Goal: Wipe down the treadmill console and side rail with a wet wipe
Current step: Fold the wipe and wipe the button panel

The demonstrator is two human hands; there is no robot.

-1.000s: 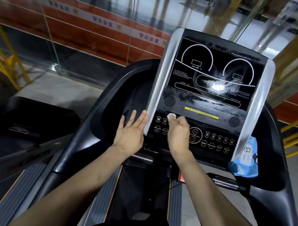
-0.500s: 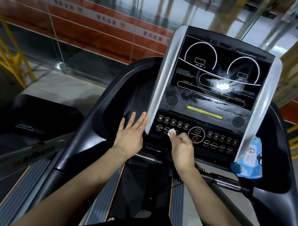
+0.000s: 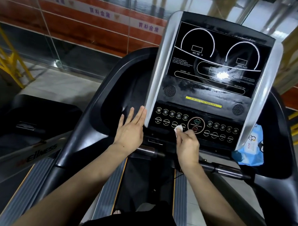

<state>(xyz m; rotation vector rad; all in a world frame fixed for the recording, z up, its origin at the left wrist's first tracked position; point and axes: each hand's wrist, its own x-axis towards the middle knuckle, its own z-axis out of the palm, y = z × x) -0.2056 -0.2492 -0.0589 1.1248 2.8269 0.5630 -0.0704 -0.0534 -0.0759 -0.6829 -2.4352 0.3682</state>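
Since a second ago my right hand [image 3: 187, 145] has slid down the button rows; it pinches the wadded wet wipe [image 3: 178, 128] against the treadmill console [image 3: 213, 67] beside the STOP button. Left hand [image 3: 129, 131] rests flat, fingers released, left of that grip. I judge console-wiping underway; the right-hand buttons come next, then the side rail [image 3: 72, 140].
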